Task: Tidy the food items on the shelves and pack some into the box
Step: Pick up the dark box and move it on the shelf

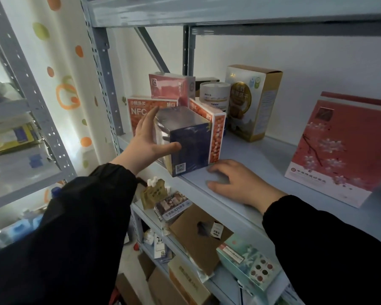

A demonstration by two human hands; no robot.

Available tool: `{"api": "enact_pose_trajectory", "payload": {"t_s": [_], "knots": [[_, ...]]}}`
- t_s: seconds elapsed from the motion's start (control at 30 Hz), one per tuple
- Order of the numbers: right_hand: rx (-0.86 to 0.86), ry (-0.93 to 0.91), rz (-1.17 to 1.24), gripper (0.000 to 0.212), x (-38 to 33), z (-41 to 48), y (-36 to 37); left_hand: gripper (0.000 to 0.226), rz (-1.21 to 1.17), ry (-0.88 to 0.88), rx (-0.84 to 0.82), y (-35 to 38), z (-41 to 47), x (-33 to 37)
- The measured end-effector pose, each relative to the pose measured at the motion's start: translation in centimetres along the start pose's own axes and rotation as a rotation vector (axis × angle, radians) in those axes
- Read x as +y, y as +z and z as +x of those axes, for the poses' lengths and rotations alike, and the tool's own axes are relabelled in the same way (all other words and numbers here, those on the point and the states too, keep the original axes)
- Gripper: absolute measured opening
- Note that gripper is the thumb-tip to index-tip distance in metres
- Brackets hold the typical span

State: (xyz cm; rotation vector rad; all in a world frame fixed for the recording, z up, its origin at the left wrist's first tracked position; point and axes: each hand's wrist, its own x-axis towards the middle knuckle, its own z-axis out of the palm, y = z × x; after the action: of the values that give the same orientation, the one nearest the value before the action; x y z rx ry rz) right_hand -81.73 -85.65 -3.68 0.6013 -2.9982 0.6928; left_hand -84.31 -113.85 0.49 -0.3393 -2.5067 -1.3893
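A dark blue box [189, 142] wrapped in clear film stands at the front left of the grey shelf [262, 164]. My left hand [149, 139] holds it, fingers spread over its left side and top, thumb on its front face. My right hand [240, 183] rests flat on the shelf just right of the box, fingers relaxed, holding nothing. Behind the blue box stand two orange-and-white boxes [216, 133], with a red wrapped box [172, 88] on top.
A white tub [215, 93] and a tall white-gold box [251, 102] stand at the back. A large pink blossom box [339, 150] leans at the right. The lower shelf holds a brown carton [198, 236], a teal box [249, 263] and small packets. A steel upright [103, 73] rises left.
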Motion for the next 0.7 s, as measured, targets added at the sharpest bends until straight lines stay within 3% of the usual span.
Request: {"api": "enact_pose_trajectory", "payload": {"t_s": [0.2,0.37,0.53,0.7], "knots": [[-0.002,0.001,0.024,0.051,0.0,0.0,-0.2,0.111,-0.122,0.106,-0.144,-0.7,1.5,-1.6],[0.001,0.011,0.042,0.05,-0.1,-0.2,-0.2,0.1,-0.131,0.145,-0.15,-0.7,1.9,-1.6],[0.0,0.012,0.036,0.05,-0.1,-0.2,-0.3,0.104,-0.1,0.162,-0.108,-0.6,1.7,-1.5],[0.005,0.025,0.057,0.05,-0.1,-0.5,-0.4,0.087,-0.182,0.144,-0.093,-0.3,0.5,-1.7]]}}
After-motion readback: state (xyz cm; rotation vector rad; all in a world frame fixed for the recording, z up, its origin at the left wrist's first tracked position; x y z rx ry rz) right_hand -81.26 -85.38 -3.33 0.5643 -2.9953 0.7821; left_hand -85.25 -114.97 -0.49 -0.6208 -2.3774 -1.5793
